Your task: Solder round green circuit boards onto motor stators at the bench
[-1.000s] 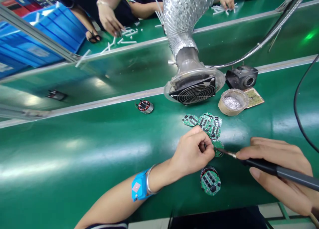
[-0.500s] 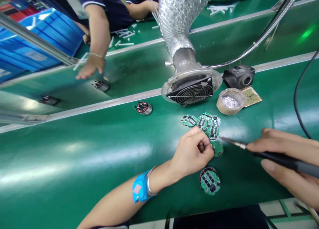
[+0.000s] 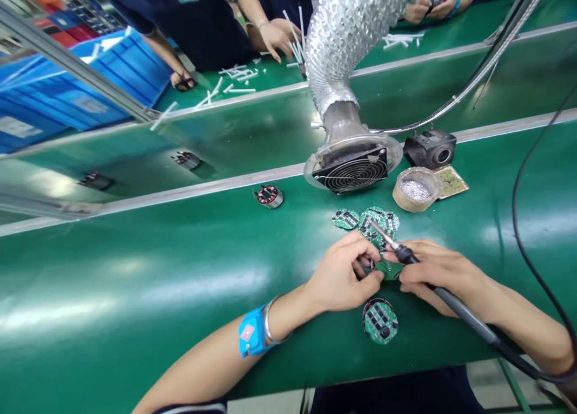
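Observation:
My left hand (image 3: 345, 276) is closed at the left edge of a round green circuit board (image 3: 386, 271), its fingertips pinched there; something dark shows under the fingers. A soldering iron (image 3: 464, 312) lies in my right hand (image 3: 451, 276), its metal tip pointing up and left over a pile of circuit boards (image 3: 378, 217). The right fingertips reach the same board's right side, partly covering it. Nearer to me, another round circuit board (image 3: 381, 322) with black parts has dark and red wires along its upper edge.
A fume duct with a fan (image 3: 356, 173) hangs over the bench. Behind the boards stand a round pot of silvery bits (image 3: 415, 188), a square tin (image 3: 451, 181) and a black holder (image 3: 430, 149). One motor part (image 3: 269, 196) sits left. Co-workers' hands (image 3: 277, 38) are across the line.
My right hand has come left with the soldering iron, up to the board at my left hand. The iron's tip now points up-left. A co-worker's arm has drawn back from the channel.

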`<state>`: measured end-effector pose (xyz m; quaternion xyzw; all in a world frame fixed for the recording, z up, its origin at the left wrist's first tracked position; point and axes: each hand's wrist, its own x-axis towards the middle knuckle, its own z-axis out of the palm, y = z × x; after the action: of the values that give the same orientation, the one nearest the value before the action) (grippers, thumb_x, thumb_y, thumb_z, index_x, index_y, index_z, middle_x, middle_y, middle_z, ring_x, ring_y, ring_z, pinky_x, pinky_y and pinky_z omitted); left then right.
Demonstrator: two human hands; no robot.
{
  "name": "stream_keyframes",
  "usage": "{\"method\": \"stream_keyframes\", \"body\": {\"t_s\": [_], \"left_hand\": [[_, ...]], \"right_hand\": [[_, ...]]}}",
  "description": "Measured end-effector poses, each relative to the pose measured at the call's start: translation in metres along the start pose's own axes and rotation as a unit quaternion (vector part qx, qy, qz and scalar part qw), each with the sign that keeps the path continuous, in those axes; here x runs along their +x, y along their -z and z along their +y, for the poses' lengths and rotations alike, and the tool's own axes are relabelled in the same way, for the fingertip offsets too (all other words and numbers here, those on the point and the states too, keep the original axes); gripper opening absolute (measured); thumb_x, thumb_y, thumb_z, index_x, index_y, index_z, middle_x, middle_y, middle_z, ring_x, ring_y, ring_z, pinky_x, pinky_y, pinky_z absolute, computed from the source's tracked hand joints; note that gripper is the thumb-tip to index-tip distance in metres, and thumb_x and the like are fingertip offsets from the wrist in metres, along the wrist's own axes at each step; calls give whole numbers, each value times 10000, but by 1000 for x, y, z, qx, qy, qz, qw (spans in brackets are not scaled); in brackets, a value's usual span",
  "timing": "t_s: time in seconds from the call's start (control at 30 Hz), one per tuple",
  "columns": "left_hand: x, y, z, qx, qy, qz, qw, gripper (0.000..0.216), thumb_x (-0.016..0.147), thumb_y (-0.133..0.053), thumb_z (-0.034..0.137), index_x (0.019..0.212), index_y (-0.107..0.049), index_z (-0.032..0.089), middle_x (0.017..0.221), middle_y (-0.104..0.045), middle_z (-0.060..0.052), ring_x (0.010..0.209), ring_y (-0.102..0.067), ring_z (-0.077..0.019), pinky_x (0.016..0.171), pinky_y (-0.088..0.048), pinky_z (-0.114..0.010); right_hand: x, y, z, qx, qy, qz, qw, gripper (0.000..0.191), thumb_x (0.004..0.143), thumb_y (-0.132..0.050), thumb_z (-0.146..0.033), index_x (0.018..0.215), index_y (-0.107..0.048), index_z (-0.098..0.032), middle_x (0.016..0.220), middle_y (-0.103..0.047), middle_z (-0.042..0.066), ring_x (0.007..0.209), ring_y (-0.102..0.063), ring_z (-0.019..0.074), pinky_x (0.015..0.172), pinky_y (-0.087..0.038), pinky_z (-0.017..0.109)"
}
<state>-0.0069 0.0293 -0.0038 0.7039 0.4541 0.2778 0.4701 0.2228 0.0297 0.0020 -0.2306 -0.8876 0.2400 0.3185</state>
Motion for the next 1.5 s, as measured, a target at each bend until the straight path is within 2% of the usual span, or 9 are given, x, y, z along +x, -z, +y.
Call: {"method": "stream_keyframes", "body": {"t_s": [0.3,0.47,0.6,0.83,1.0,1.17,1.27,1.37,1.5], "left_hand": [[-10,-11,-5,-85,51,47,994,127,711,-626,120,833,-600,138,824,-575,-11,641,-595,-82,585,-533,-199],[-12,-21,-8,-131,95,85,983,146,687,-579,75,819,-588,137,774,-567,0,603,-560,-74,542,-503,-179],[-13,-23,-12,-153,103,84,979,162,714,-529,62,844,-590,138,756,-576,-2,648,-591,-95,583,-535,-201],[-16,-20,-7,-142,58,66,986,235,680,-648,68,896,-585,136,953,-536,-25,747,-637,-110,687,-605,-263],[-18,-24,-15,-137,41,68,987,198,751,-733,179,867,-577,139,919,-535,-8,701,-635,-92,665,-611,-251],[-20,-27,-22,-93,-30,92,991,184,788,-727,175,879,-570,145,906,-544,-16,725,-635,-103,660,-613,-244],[-20,-23,-19,45,-152,122,980,280,798,-696,152,1051,-577,158,1009,-596,-75,916,-626,-183,796,-604,-347],[-16,-16,-13,143,-254,89,952,367,803,-706,234,1147,-588,183,1162,-606,-115,1048,-605,-228,872,-573,-389],[-12,-12,-8,176,-270,66,944,328,817,-721,404,1040,-635,180,1224,-609,-125,1056,-631,-214,840,-583,-329]], "right_hand": [[23,-22,-1,-38,-19,146,988,216,870,-597,-46,980,-600,-232,877,-720,22,684,-637,132,650,-519,258],[19,-20,-8,-126,-7,67,990,228,885,-524,-38,1003,-602,-217,727,-598,13,648,-519,150,617,-446,275],[13,-10,-11,-99,-50,-21,994,194,890,-554,-117,1067,-576,-193,788,-565,41,761,-496,189,680,-459,318],[12,-6,-8,-73,-69,-41,994,230,898,-544,-100,1103,-560,-203,766,-555,31,784,-481,199,684,-456,324],[13,-4,-5,-20,-80,-55,995,207,901,-575,-143,1102,-565,-195,818,-583,38,795,-506,182,689,-472,295],[5,-5,7,18,-108,-42,993,261,877,-661,-242,1117,-559,-232,943,-620,43,860,-583,172,741,-511,276],[0,-8,12,26,-116,-30,992,342,860,-696,-285,1160,-538,-247,1091,-641,65,1002,-611,194,860,-523,310],[-3,-11,11,48,-139,-6,989,401,831,-735,-329,1167,-525,-266,1111,-665,40,1005,-651,174,882,-532,278],[-8,-12,10,63,-174,20,983,490,752,-797,-400,1135,-517,-277,1132,-682,9,978,-693,155,868,-546,228]]}}
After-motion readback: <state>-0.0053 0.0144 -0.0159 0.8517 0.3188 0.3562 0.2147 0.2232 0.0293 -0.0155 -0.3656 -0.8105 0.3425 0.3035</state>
